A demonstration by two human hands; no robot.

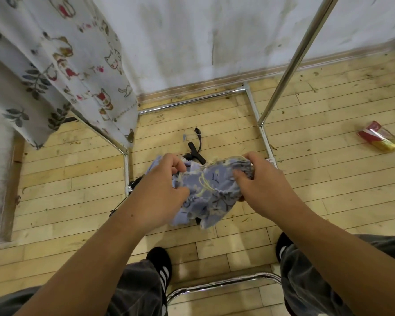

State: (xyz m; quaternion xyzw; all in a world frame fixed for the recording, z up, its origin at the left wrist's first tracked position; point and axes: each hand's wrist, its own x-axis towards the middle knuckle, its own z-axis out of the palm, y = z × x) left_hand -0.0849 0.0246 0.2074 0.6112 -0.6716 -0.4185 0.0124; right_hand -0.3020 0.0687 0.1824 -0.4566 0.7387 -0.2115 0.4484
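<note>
Both forearms bare, entering from the lower left and lower right of the frame; the left forearm (pixel 105 242) has a small dark mole near the wrist. Left hand (pixel 160 190) and right hand (pixel 262 185) bare, centre frame. Loose dark grey trousers (pixel 135 290), wrinkled fabric, one leg at bottom centre, the other at lower right, with wide hems falling over the shoes. Left shoe (pixel 159 261) is black with a rounded toe and three white side stripes. Right shoe (pixel 283 244) is black with a bit of white stripe showing, mostly covered by the trouser hem.
</note>
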